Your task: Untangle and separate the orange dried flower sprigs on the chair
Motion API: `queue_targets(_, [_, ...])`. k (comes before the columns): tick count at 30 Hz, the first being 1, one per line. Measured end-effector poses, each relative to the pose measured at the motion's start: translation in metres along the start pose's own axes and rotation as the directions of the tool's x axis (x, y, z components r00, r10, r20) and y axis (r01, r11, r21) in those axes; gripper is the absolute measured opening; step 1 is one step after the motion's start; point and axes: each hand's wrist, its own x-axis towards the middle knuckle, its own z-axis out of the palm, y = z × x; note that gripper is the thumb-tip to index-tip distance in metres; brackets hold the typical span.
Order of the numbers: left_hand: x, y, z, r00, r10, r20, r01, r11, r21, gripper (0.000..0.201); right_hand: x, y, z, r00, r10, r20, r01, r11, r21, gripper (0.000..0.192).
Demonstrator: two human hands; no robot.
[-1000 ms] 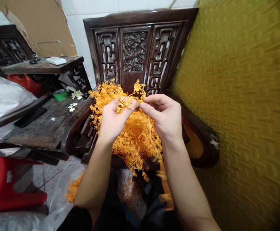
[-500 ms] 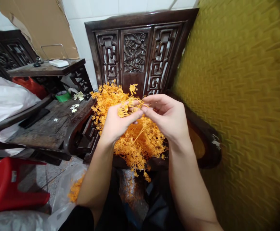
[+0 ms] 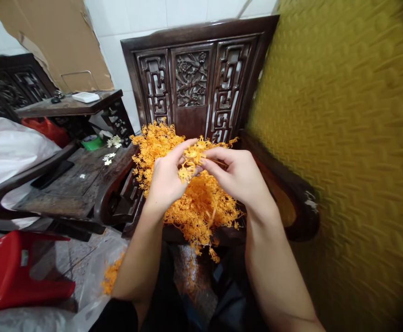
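Note:
A heap of orange plastic flower sprigs [image 3: 201, 210] lies on the seat of a dark carved wooden chair [image 3: 194, 78]. Just above the heap, my left hand [image 3: 165, 177] and my right hand [image 3: 238, 175] meet fingertip to fingertip. Between them they pinch one small orange sprig [image 3: 189, 163]; its lower end hangs in front of my left thumb. Both forearms reach in from the bottom of the view.
A yellow patterned wall [image 3: 343, 152] fills the right side. Left of the chair stands a dark wooden side table [image 3: 66, 180] with small white flowers [image 3: 109, 158] and a green roll [image 3: 91, 142]. A red plastic stool [image 3: 14, 267] and a clear bag holding orange bits [image 3: 111, 276] are on the floor.
Both hands have dropped lower and drawn closer over the heap. The sprig that stuck up between them a second ago is now bunched down between the fingertips.

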Motion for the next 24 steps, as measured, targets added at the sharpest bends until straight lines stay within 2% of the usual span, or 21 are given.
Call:
queue_targets(2, [0.0, 0.001, -0.002, 1.0, -0.001, -0.004, 0.001, 0.999, 0.037, 0.074, 0.0, 0.001, -0.005, 0.998, -0.017, 0.066, 0.023, 0.996, -0.091, 0.019])
queue_targets(5, [-0.001, 0.004, -0.005, 1.0, 0.002, -0.021, -0.001, 0.999, 0.049, 0.076, -0.002, 0.004, -0.01, 0.995, -0.007, 0.099, 0.028, 0.976, -0.217, 0.02])
queue_targets(9, [-0.003, 0.01, 0.0, 0.999, -0.043, -0.009, 0.042, 0.992, -0.122, 0.077, -0.003, 0.008, -0.009, 0.997, -0.057, 0.053, 0.071, 0.944, -0.321, 0.019])
queue_targets(12, [-0.005, 0.013, 0.006, 0.997, -0.045, -0.061, 0.036, 0.99, -0.137, 0.069, -0.003, 0.006, -0.003, 0.995, -0.1, 0.005, 0.096, 0.933, -0.347, 0.018])
queue_targets(17, [-0.01, 0.034, 0.006, 0.992, -0.028, -0.127, 0.023, 0.999, -0.041, 0.052, 0.002, 0.008, 0.003, 0.984, -0.139, -0.107, 0.08, 0.9, -0.428, 0.017])
queue_targets(19, [-0.017, 0.05, 0.0, 0.986, -0.034, -0.166, 0.022, 0.997, -0.073, 0.053, 0.005, 0.021, -0.004, 0.966, -0.089, -0.244, -0.034, 0.888, -0.458, 0.015])
queue_targets(20, [-0.021, 0.058, -0.004, 0.978, -0.032, -0.205, 0.013, 0.996, -0.091, 0.055, 0.005, 0.029, -0.009, 0.94, -0.055, -0.336, -0.108, 0.887, -0.448, 0.013])
queue_targets(21, [-0.024, 0.064, -0.009, 0.967, -0.027, -0.251, 0.002, 0.995, -0.102, 0.055, 0.006, 0.037, -0.016, 0.904, -0.025, -0.427, -0.17, 0.895, -0.412, 0.011])
queue_targets(22, [-0.027, 0.069, -0.013, 0.955, -0.021, -0.295, -0.01, 0.994, -0.105, 0.052, 0.005, 0.044, -0.022, 0.885, -0.006, -0.465, -0.175, 0.921, -0.347, 0.01])
queue_targets(24, [-0.029, 0.07, -0.02, 0.941, -0.014, -0.337, -0.023, 0.994, -0.108, 0.035, 0.003, 0.049, -0.031, 0.897, -0.029, -0.441, -0.077, 0.972, -0.22, 0.013])
